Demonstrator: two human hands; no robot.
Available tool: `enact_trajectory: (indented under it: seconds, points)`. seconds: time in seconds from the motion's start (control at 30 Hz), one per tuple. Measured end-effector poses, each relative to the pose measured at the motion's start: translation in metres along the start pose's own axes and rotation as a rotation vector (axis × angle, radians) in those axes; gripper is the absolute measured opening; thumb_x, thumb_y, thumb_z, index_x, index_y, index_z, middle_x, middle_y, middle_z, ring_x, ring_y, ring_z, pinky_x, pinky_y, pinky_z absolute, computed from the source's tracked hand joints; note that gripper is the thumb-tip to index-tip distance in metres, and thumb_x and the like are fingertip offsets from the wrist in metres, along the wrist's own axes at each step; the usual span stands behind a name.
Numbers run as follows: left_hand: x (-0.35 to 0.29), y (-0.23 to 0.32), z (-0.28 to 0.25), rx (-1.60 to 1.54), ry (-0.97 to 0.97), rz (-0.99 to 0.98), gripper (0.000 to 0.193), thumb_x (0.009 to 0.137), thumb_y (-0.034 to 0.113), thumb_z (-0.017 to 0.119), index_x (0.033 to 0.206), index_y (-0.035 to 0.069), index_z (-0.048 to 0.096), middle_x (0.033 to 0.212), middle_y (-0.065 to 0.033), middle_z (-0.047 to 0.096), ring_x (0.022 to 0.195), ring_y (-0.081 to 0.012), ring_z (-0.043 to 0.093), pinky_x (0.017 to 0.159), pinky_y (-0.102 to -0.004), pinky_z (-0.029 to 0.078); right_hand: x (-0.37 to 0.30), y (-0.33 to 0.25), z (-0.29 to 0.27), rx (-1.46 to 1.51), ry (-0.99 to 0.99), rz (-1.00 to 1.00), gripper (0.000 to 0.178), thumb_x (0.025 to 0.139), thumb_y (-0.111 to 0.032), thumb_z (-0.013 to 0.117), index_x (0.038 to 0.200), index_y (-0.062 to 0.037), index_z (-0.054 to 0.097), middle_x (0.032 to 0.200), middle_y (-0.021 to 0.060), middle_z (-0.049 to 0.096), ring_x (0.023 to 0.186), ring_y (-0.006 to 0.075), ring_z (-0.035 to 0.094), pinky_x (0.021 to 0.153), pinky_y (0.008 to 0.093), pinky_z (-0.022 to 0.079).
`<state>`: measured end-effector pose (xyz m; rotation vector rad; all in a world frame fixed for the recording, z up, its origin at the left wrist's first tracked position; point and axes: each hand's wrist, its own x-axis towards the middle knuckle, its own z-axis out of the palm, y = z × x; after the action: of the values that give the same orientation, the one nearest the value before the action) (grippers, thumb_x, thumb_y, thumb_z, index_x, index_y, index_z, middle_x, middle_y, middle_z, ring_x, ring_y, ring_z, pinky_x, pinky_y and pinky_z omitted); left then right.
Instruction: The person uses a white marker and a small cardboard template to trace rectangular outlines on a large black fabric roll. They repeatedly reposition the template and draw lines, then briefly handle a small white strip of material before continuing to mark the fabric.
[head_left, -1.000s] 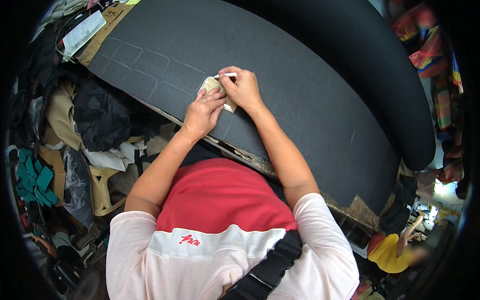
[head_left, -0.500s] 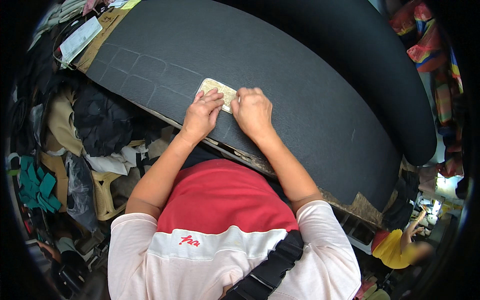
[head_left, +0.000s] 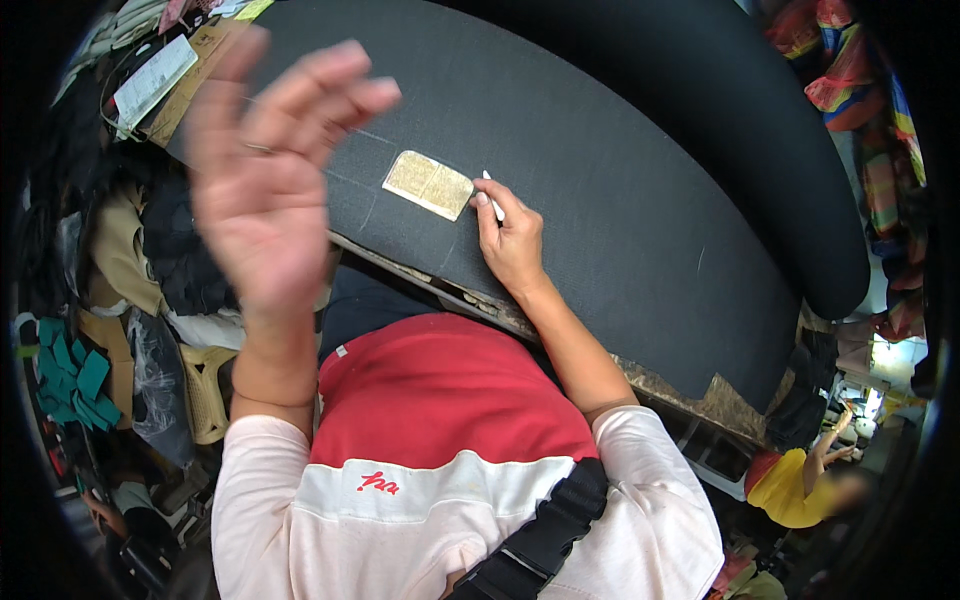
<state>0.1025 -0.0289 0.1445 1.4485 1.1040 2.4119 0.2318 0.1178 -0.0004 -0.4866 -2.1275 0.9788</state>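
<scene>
LH (head_left: 265, 185) is up nr the camera, blurred, palm showing, fingers spread, nothing in it; a thin ring is on one finger. RH (head_left: 511, 228) is low over the sheet, pinching a slim white pen (head_left: 498, 210) btwn thumb & fingers, one pen end sticking out up & slightly left. Fingertips are at the plate's right end; can't tell if touching or just beside.

Plate (head_left: 428, 185) lies flat on the black sheet (head_left: 620, 240), left of RH: thin, mottled yellowish-tan, pale rim, approx rectangular, far corners rounded, near ones squarer, a line across its middle. Long axis runs upper L to lower R, roughly w/ the near table edge (head_left: 500, 312); rounded side faces away from the person.

Sheet is matte, fine-grained, leather-like, w/ pale drawn lines (head_left: 371, 206) L of the plate. Thick smooth black roll (head_left: 740, 130) curves along the far side. Table edge looks rough, worn.
</scene>
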Motion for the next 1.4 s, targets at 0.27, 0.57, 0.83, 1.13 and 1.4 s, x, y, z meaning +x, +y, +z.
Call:
enact_trajectory:
  seconds: [0.27,0.57,0.83,1.13,1.4]
  points:
    - [0.046,0.060,0.024,0.015,-0.398,0.277,0.064,0.080,0.018,0.070,0.132,-0.001,0.038,0.115,-0.0199,0.058,0.102,-0.0274,0.060,0.090,-0.0388,0.048,0.008,-0.005,0.016,-0.306,-0.213,-0.107,0.052,0.065,-0.022,0.078,0.110,-0.0025,0.059,0.093,0.0118,0.065,0.095,0.0289,0.055,0.080,0.0418,0.044]
    - [0.044,0.062,0.029,0.004,-0.464,0.265,0.058,0.078,0.014,0.071,0.127,-0.001,0.043,0.113,-0.0176,0.059,0.101,-0.0250,0.060,0.089,-0.0366,0.048,-0.003,-0.004,-0.022,-0.483,-0.271,0.062,0.055,0.058,-0.026,0.082,0.102,-0.0017,0.061,0.086,0.0134,0.065,0.083,0.0286,0.054,0.076,0.0397,0.045]
    - [0.048,0.053,0.040,-0.015,-0.510,0.246,0.054,0.076,0.011,0.072,0.123,-0.001,0.048,0.110,-0.0156,0.061,0.100,-0.0229,0.060,0.088,-0.0346,0.048,0.003,0.002,-0.029,-0.465,-0.246,0.056,0.057,0.059,-0.028,0.083,0.102,0.0005,0.061,0.093,0.0152,0.064,0.087,0.0304,0.057,0.076,0.0392,0.049]
    - [0.053,0.042,0.054,-0.006,-0.524,0.225,0.049,0.074,0.007,0.074,0.118,-0.001,0.054,0.108,-0.0134,0.062,0.099,-0.0205,0.060,0.087,-0.0324,0.048,-0.019,-0.001,-0.035,-0.486,-0.176,0.097,0.050,0.062,-0.027,0.081,0.100,-0.0008,0.062,0.092,0.0140,0.064,0.088,0.0286,0.057,0.079,0.0380,0.049]
    - [0.025,0.002,0.036,0.267,-0.277,-0.018,0.045,0.072,0.004,0.075,0.114,-0.001,0.059,0.105,-0.0114,0.064,0.098,-0.0183,0.060,0.086,-0.0304,0.049,-0.034,0.006,-0.090,-0.250,-0.401,0.059,0.045,0.057,-0.006,0.069,0.102,-0.0040,0.063,0.100,0.0095,0.066,0.102,0.0281,0.055,0.089,0.0385,0.046]
